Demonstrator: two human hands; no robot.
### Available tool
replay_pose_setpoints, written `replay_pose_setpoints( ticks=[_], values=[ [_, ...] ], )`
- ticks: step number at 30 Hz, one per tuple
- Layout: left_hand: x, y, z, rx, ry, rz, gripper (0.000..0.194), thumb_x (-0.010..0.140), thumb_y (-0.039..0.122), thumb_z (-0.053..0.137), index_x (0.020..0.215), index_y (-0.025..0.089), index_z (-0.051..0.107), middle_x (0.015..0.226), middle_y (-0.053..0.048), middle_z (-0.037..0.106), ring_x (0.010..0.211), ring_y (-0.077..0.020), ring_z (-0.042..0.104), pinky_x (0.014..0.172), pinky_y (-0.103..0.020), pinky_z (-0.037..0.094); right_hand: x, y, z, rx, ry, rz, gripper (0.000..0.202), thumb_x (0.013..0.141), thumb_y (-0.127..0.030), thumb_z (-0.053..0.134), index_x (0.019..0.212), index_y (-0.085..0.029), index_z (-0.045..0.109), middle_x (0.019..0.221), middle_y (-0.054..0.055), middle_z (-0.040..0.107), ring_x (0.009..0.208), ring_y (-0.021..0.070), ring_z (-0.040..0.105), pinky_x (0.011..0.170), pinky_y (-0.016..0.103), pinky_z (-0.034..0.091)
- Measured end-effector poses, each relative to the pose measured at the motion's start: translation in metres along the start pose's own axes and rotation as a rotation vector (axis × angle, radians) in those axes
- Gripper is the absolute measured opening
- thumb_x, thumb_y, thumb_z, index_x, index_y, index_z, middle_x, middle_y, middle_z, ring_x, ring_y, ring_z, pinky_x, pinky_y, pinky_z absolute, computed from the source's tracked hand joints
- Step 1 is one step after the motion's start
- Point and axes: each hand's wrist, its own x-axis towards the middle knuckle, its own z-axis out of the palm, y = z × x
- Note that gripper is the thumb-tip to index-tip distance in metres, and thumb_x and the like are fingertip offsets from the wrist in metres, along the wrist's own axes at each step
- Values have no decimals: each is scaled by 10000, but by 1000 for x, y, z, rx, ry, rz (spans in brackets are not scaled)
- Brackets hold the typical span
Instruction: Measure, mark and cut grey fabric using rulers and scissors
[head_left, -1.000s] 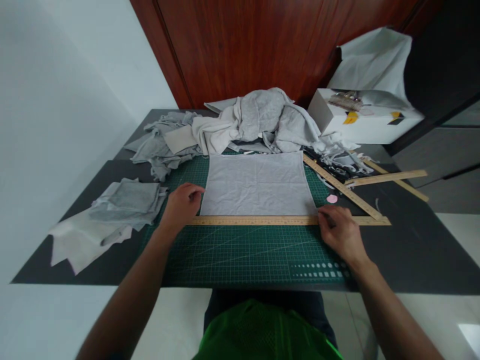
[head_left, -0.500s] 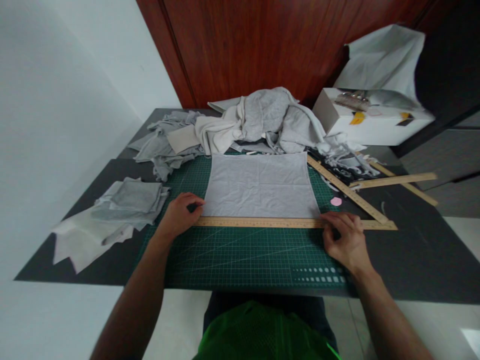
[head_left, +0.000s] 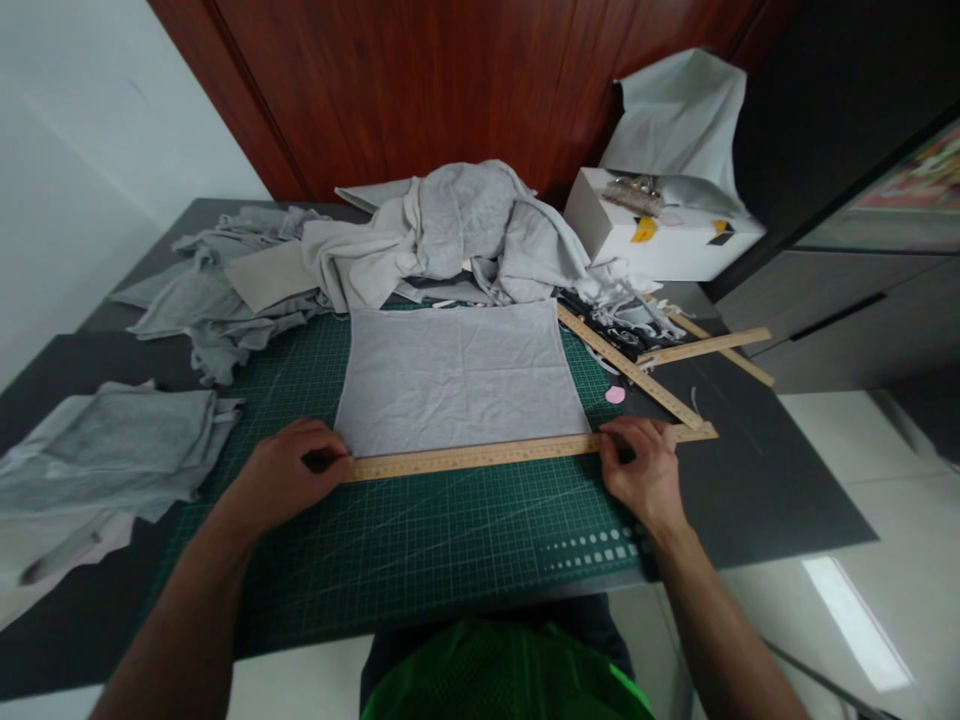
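Observation:
A light grey cloth (head_left: pixel 459 375) lies flat on the green cutting mat (head_left: pixel 450 530). Along its near edge runs a long wooden ruler (head_left: pixel 472 457). My left hand (head_left: pixel 292 475) pinches at the ruler's left end, by the cloth's near left corner. Near the right end of the same ruler, beside the near right corner of the cloth, my right hand (head_left: pixel 641 465) is closed, thumb and fingers together on the ruler. A second wooden ruler (head_left: pixel 630 368) slants back from the long one's right end to the cloth's far right corner.
Crumpled grey fabric (head_left: pixel 465 230) is heaped behind the mat. Folded cloths (head_left: pixel 127 440) lie at the left. A white box (head_left: pixel 667 230) stands at the back right, near wooden strips (head_left: pixel 705 346) and a pink piece (head_left: pixel 615 395).
The view has turned, so the table and everything on it appear further left. Both hands stay at the ruler, and the cloth lies as before.

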Motion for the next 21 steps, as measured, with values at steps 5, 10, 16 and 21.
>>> replay_pose_setpoints(
  ticks=[5, 10, 16, 21],
  values=[
    [0, 2, 0, -11, -18, -18, 201, 754, 490, 614, 692, 322, 705, 809, -38, 738, 795, -282, 705, 838, -438, 594, -1, 2, 1, 4, -25, 8, 111, 912, -221, 628, 914, -241, 737, 950, 85, 786, 939, 305, 662, 933, 499, 493],
    [0, 1, 0, -5, -28, -9, 203, 750, 485, 615, 685, 310, 695, 800, -38, 731, 787, -276, 699, 815, -422, 581, -2, 3, 1, -8, -40, 24, 109, 917, -216, 623, 899, -240, 728, 949, 82, 785, 953, 304, 667, 941, 493, 479],
    [-1, 3, -2, 21, -74, -10, 264, 786, 496, 602, 728, 260, 706, 814, -50, 727, 802, -253, 689, 800, -373, 551, -3, 4, 3, -15, -25, 9, 106, 926, -208, 628, 899, -221, 730, 945, 80, 782, 955, 288, 660, 925, 461, 467],
    [-2, 7, -5, 46, -88, -3, 270, 812, 467, 586, 746, 235, 708, 827, -47, 721, 822, -233, 676, 814, -347, 531, -4, 6, 3, -12, -15, -22, 106, 933, -202, 635, 906, -208, 737, 935, 75, 782, 914, 265, 663, 937, 451, 467]
  ],
)
